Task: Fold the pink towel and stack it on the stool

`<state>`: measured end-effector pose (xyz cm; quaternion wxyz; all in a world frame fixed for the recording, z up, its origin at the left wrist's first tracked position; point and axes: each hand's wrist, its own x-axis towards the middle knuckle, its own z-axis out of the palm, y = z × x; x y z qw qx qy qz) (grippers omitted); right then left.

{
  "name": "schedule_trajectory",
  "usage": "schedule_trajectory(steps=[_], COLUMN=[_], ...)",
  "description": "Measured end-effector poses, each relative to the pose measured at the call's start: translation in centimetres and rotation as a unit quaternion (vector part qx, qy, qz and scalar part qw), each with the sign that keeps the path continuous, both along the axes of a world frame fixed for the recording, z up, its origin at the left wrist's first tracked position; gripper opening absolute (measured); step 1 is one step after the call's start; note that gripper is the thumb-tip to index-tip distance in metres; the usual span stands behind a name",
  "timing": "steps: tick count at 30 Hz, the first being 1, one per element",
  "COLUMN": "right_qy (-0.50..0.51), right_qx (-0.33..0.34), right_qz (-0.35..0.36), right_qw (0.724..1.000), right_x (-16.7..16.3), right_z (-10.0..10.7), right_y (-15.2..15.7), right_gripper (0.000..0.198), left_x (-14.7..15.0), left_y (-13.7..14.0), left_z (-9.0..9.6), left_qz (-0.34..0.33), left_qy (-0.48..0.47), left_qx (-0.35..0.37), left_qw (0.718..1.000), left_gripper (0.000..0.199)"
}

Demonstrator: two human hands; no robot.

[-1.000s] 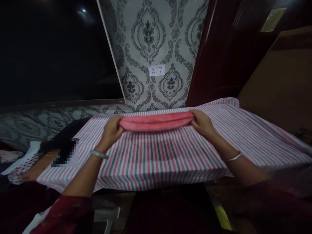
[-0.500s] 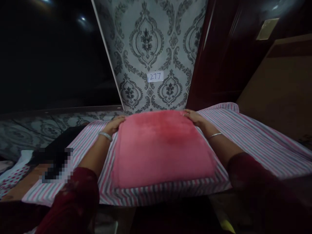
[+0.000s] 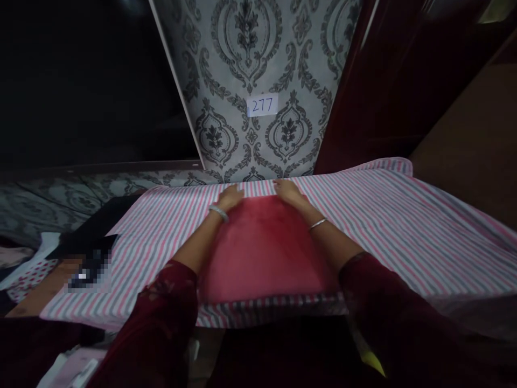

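Observation:
A pink plush cloth (image 3: pixel 266 258), seemingly folded into a thick pad, lies on a striped cloth (image 3: pixel 388 231) that covers the table. My left hand (image 3: pixel 231 198) is at the pad's far left corner, its fingers stretched inward and slightly blurred. At the far right corner is my right hand (image 3: pixel 287 190), palm down with the fingertips pointing left. Both hands appear open, resting along the edges of the pad rather than wrapped round it. My forearms hide parts of the pad's left and right sides.
Patterned wallpaper with a paper label (image 3: pixel 262 104) reading 277 rises behind the table. A large dark screen (image 3: pixel 92 86) stands at left. To the right are a dark red panel (image 3: pixel 388 81) and a brown board (image 3: pixel 476 129). A blurred-out dark item (image 3: pixel 91 272) lies at the table's left end.
Both hands have come closer together, and the pink cloth's far edge looks narrower. More striped cloth shows behind and beside it. The view has tilted down a little.

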<state>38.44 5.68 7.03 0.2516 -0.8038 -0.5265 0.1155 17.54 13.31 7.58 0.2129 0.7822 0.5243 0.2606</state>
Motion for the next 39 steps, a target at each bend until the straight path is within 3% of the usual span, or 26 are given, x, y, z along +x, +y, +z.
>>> schedule_trajectory(steps=[3, 4, 7, 9, 21, 24, 27, 30, 34, 39], right_qy=[-0.044, -0.060, -0.149, -0.192, -0.170, -0.168, -0.161, -0.139, -0.100, -0.055], right_qx=[-0.012, -0.007, 0.020, 0.024, 0.016, 0.009, -0.009, -0.020, -0.019, -0.027], right_qz=[0.067, 0.083, 0.121, 0.129, 0.120, 0.092, 0.051, 0.009, -0.014, -0.006], right_qw=[0.997, 0.995, 0.981, 0.973, 0.978, 0.981, 0.986, 0.990, 0.995, 0.998], right_x=[-4.5, -5.4, -6.1, -5.7, -5.4, -4.0, -1.7, 0.4, 1.7, 2.0], right_z=[-2.3, -3.3, -5.9, -6.8, -6.4, -6.1, -6.1, -6.4, -7.2, -7.4], right_y=[-0.3, -0.7, -2.0, -2.2, -2.1, -2.7, -3.5, -4.1, -4.2, -3.9], right_gripper=[0.037, 0.037, 0.043, 0.044, 0.043, 0.044, 0.045, 0.046, 0.048, 0.047], left_x=[3.1, 3.5, 3.5, 3.1, 2.8, 1.8, -0.1, -2.1, -3.2, -2.8], left_y=[-3.0, -3.9, -5.5, -5.6, -5.2, -4.9, -3.7, -2.1, -0.5, -0.3], left_z=[-2.6, -3.6, -6.0, -6.7, -6.4, -5.5, -4.6, -4.2, -4.5, -5.6], left_qz=[-0.054, -0.073, -0.087, -0.086, -0.095, -0.099, -0.061, -0.012, 0.004, 0.002], left_qy=[0.069, 0.136, 0.246, 0.272, 0.272, 0.261, 0.267, 0.259, 0.216, 0.240], left_qx=[0.024, 0.062, 0.130, 0.138, 0.119, 0.108, 0.110, 0.052, -0.061, -0.022], left_qw=[0.996, 0.986, 0.956, 0.949, 0.950, 0.954, 0.955, 0.965, 0.975, 0.970], left_gripper=[0.039, 0.042, 0.053, 0.056, 0.055, 0.055, 0.055, 0.057, 0.061, 0.058])
